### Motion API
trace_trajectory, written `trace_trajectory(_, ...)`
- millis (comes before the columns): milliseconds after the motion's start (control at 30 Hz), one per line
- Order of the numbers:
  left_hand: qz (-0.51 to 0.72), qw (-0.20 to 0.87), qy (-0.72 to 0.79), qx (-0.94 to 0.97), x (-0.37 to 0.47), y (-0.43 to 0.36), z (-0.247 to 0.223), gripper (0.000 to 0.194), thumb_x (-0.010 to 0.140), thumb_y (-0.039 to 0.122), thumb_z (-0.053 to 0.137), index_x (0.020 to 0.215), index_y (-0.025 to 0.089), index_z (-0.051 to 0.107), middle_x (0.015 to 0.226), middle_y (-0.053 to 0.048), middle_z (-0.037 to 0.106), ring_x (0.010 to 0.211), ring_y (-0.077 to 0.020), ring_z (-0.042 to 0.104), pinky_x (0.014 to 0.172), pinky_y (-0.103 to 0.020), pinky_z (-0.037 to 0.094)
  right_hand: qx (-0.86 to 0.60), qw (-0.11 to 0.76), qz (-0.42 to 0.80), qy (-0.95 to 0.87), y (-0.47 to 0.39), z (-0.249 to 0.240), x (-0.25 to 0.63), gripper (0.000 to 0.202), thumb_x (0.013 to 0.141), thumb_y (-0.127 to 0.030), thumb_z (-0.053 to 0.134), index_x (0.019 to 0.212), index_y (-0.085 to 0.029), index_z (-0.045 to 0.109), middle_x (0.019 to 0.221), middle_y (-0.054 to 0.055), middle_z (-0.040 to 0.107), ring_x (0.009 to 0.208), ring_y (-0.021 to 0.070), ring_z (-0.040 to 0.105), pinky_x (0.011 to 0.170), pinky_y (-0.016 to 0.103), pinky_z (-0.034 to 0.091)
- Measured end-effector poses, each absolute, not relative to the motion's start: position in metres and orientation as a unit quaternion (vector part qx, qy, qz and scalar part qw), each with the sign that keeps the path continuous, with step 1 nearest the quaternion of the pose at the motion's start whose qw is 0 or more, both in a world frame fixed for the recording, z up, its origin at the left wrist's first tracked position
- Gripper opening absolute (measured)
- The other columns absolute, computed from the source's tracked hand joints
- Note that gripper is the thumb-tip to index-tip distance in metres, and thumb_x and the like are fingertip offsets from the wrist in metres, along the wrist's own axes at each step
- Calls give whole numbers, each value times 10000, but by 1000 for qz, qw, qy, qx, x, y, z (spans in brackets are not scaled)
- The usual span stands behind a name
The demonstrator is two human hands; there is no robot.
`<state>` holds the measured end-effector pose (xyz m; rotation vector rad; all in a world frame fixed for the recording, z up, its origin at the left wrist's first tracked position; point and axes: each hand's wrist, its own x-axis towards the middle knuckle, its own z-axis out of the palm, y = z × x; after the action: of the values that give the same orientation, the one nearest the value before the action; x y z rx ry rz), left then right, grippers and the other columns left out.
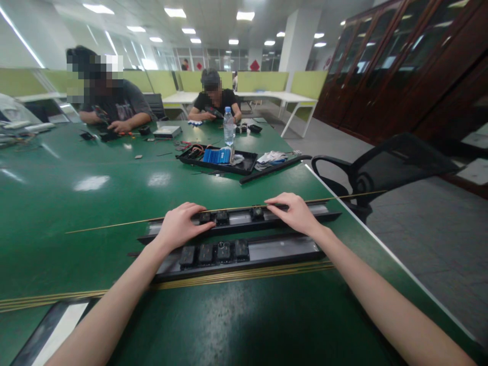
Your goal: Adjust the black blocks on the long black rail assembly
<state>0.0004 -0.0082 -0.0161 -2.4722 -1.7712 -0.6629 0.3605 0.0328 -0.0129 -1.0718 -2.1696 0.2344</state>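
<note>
A long thin brass rod (114,225) runs across the far black channel (238,222), which holds several black blocks. My left hand (185,223) is at the channel's left part, its fingertips on the rod and its thumb by a block. My right hand (292,211) pinches the rod near the channel's right part. Closer to me lies a second black channel (282,250) with several black square blocks (223,250) in its left half. More brass rods (244,275) lie along its near edge.
Beyond the channels are a black tray (246,161) with a blue part, a water bottle (228,127), a cloth (270,159) and a black bar (267,172). Two people sit across the green table (152,188). A black chair (396,162) stands at the right.
</note>
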Motion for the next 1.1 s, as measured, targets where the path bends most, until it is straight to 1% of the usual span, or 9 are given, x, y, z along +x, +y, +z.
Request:
trace_trajectory(233,-215,19,-567,-795,0,-8,-17,550,810,707,616,1029,219,743,1037,-63,753,927,-254,699,825,-361,547,-378,349,68,-855,26,-13,348,176,925,-203,637,1033,-248,768,985,39,781,943,228,677,899,410,476)
trace_trajectory(433,-212,18,-567,-796,-1,-8,-18,542,814,702,612,1034,222,737,1057,-65,752,939,-252,700,835,-353,544,-380,342,71,-857,25,-16,344,200,930,-161,614,1030,-244,767,1002,35,785,955,226,676,881,402,472)
trace_trajectory(633,-213,10,-569,-795,1,-9,-15,542,811,697,617,1033,217,739,1058,-69,752,946,-261,698,824,-357,543,-402,345,95,-843,26,-15,344,227,934,-174,586,993,-270,783,962,35,788,930,235,676,862,408,491)
trace_trajectory(800,-214,7,-569,-794,1,-10,-15,549,810,702,610,1032,218,743,1058,-72,753,934,-260,698,831,-367,547,-407,342,103,-841,26,-14,345,241,934,-185,575,1009,-277,785,967,34,788,929,237,674,864,414,503)
trace_trajectory(900,-214,10,-569,-794,0,-9,-16,550,813,702,611,1030,214,744,1048,-70,753,932,-262,699,831,-367,547,-410,337,112,-840,27,-14,347,239,929,-182,580,1007,-272,786,978,31,787,937,232,679,871,401,508)
trace_trajectory(1100,-208,13,-569,-796,1,-9,-16,554,816,706,607,1032,213,741,1060,-75,751,945,-262,697,836,-362,543,-426,338,129,-829,28,-11,351,222,925,-188,584,983,-256,788,957,32,787,910,221,684,837,366,524)
